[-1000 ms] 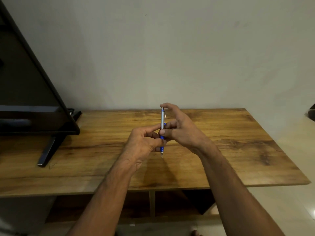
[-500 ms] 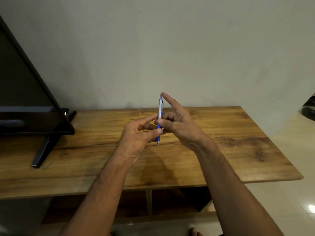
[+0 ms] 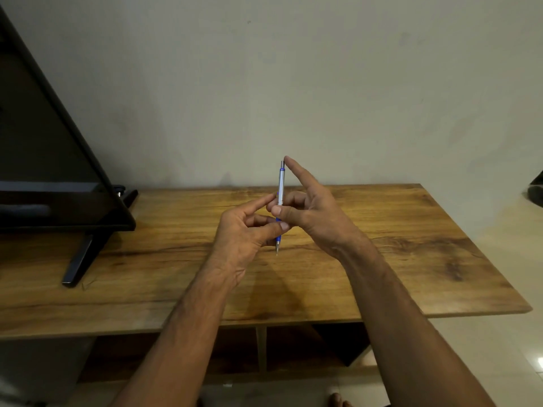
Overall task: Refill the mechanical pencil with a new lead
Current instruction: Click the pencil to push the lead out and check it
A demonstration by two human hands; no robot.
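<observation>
A silver mechanical pencil (image 3: 281,183) with a blue grip stands upright in the air above the wooden table (image 3: 396,245), tip pointing down. My left hand (image 3: 244,233) pinches its blue lower part between thumb and fingers. My right hand (image 3: 311,210) holds the barrel's middle with thumb and curled fingers, and its straight index finger reaches up to the pencil's top end. No loose lead is visible.
A black flat screen (image 3: 44,160) on a slanted foot (image 3: 82,257) stands on the table's left part. A plain wall rises behind the table. A dark object (image 3: 534,189) sits at the right edge, and tiled floor lies to the right.
Both hands have lifted the pencil a little higher. My right index finger, bent over the pencil's top a second ago, has straightened and now points up beside the top end.
</observation>
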